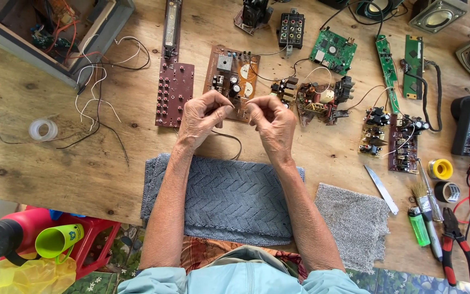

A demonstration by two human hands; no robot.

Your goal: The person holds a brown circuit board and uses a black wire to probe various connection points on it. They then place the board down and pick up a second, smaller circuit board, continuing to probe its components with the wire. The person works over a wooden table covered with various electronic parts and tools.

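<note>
Wooden desk (82,163) is covered with circuit boards and wires. Near the middle, the left hand (202,115) and the right hand (270,121) are close together above a grey towel (229,196). Both pinch the ends of a thin black wire (234,137) that loops down between them. Just behind the hands lies an orange circuit board (234,76). Pliers (458,245) lie far right.
</note>
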